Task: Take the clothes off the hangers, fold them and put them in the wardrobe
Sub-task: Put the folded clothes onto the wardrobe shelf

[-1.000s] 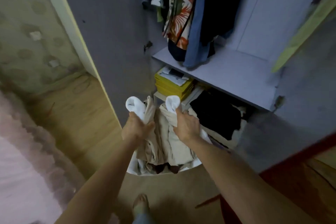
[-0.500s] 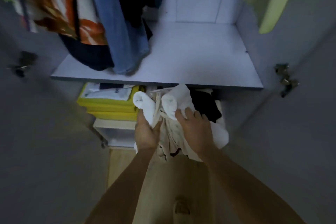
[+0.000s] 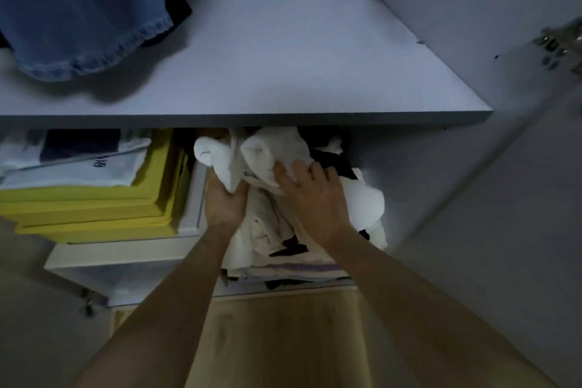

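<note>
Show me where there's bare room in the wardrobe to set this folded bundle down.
The upper shelf is bare from the hanging denim hem across to the right wall. Below it is crowded: yellow stack on the left, and a clothes pile where both hands, left hand and right hand, push the bundle.

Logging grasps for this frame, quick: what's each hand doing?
Left hand: grips the folded clothes from below, fingers hidden.
Right hand: fingers nearly straight, pressing on top of the clothes.

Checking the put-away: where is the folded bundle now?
In the head view, the folded bundle sits centre, under the shelf, right of the yellow stack, between both hands.
</note>
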Motion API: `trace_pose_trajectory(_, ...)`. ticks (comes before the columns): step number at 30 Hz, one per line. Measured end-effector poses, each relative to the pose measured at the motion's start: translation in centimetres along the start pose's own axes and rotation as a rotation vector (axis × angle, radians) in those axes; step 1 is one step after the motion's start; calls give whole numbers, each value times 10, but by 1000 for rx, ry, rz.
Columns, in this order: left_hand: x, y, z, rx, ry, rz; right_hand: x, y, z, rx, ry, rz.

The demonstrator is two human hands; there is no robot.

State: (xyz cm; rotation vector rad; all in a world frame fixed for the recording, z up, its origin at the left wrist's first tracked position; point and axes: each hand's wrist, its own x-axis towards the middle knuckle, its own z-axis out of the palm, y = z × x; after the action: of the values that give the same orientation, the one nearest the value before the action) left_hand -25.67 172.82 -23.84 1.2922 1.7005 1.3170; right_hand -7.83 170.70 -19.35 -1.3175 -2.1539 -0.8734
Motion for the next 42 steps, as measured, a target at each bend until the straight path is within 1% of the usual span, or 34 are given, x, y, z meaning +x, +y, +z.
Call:
trace_pose_trajectory(3, 25, -34, 1, 140, 18, -83, -7, 27, 29, -88, -152, 207)
trace_pose_trajectory(4, 31, -45, 2, 195, 20, -84, -9, 34, 37, -95, -230, 303)
trace_pose_trajectory(6, 38, -53, 6, 233, 32, -44, -19, 48, 57, -100, -383, 502)
trace_pose_trajectory(7, 40, -52, 8, 241, 45, -20, -24, 54, 66, -92, -417, 585)
trace_pose_trajectory(8, 43, -49, 10, 249, 62, 1, -29, 60, 72, -87, -433, 652)
trace_pose_trajectory(10, 49, -44, 15, 267, 89, 51, -36, 69, 81, -76, -444, 729)
trace_pose_trajectory(14, 67, -26, 24, 234, 114, 132, -38, 82, 94, -56, -359, 846)
trace_pose_trajectory(15, 73, -22, 25, 242, 105, 130, -38, 85, 97, -47, -346, 884)
trace_pose_trajectory(16, 77, -19, 27, 286, 89, 84, -38, 88, 102, -47, -347, 916)
trace_pose_trajectory(17, 82, -16, 28, 377, 76, -20, -38, 91, 108, -54, -368, 936)
trace_pose_trajectory(18, 85, -12, 30, 509, 71, -155, -39, 94, 111, -65, -408, 940)
trace_pose_trajectory(19, 85, -9, 31, 679, 59, -248, -39, 95, 116, -59, -449, 930)
trace_pose_trajectory(20, 82, -3, 34, 873, 43, -242, -39, 95, 119, -37, -481, 900)
trace_pose_trajectory(21, 81, 3, 42, 1034, 17, -138, -37, 96, 120, -2, -502, 848)
trace_pose_trajectory(22, 80, 10, 52, 1134, -18, 28, -33, 95, 119, 23, -515, 787)
trace_pose_trajectory(24, 80, 22, 78, 1156, -156, 350, -19, 91, 122, 7, -551, 671)
trace_pose_trajectory(25, 80, 25, 90, 1130, -232, 462, -10, 88, 121, -39, -587, 598)
trace_pose_trajectory(26, 81, 23, 100, 1109, -292, 526, -1, 85, 124, -89, -617, 518)
trace_pose_trajectory(27, 83, 17, 106, 1095, -329, 511, 3, 82, 127, -106, -625, 456)
trace_pose_trajectory(28, 85, 7, 108, 1089, -346, 439, 4, 80, 131, -71, -640, 424)
trace_pose_trajectory(30, 84, -23, 103, 1094, -348, 283, -9, 78, 143, 113, -746, 484)
trace_pose_trajectory(32, 77, -49, 100, 1106, -354, 225, -31, 77, 160, 235, -865, 584)
trace_pose_trajectory(34, 74, -64, 103, 1071, -377, 198, -47, 76, 175, 227, -907, 602)
trace_pose_trajectory(37, 76, -78, 109, 1037, -381, 195, -50, 73, 189, 240, -905, 602)
trace_pose_trajectory(42, 87, -67, 105, 1071, -436, 181, -38, 74, 186, 178, -953, 564)
